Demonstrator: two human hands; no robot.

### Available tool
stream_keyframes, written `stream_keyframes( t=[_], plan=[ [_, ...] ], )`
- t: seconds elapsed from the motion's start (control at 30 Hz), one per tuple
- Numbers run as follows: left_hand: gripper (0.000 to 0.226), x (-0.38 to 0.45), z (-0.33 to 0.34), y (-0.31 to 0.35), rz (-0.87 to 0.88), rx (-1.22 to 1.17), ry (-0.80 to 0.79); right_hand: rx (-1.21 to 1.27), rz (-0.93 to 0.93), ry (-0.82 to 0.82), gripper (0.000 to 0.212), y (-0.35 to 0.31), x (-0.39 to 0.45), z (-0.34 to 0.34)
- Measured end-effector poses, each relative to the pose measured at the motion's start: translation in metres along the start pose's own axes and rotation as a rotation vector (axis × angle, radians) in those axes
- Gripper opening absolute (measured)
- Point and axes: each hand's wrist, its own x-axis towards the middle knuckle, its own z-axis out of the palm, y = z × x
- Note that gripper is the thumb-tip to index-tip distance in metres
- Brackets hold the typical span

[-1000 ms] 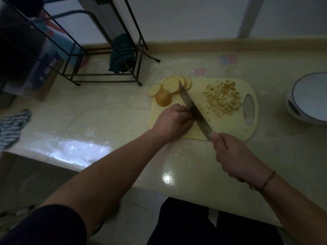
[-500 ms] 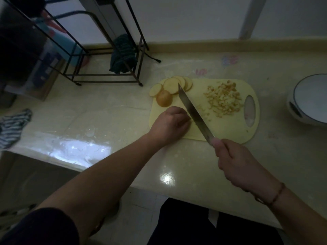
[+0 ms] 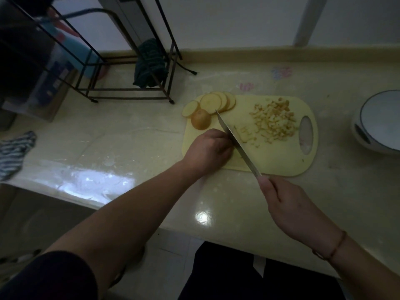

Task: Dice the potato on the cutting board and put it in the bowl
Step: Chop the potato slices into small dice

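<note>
Right hand (image 3: 290, 204) grips knife (image 3: 236, 141) – left hand (image 3: 208, 148), fingers curled, steadies hidden potato on cutting board (image 3: 281, 161); dice (image 3: 272, 122) at 2 o'clock.

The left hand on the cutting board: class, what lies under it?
The left hand covers that spot on the cutting board, beside the knife blade. Whatever potato it presses is hidden.
</note>
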Motion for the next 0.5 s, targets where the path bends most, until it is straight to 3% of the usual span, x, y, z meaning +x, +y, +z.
stream_keyframes(
  t=[0.4,0.5],
  plan=[
    [0.03,0.001,-0.003,-0.001,0.037,0.0,-0.026,-0.039,0.067,-0.065,0.05,-0.016,0.035,-0.002],
    [0.027,0.0,-0.003,-0.003,0.07,0.039,-0.033,0.051,0.121,-0.086,0.052,-0.01,0.031,-0.006]
  ],
)
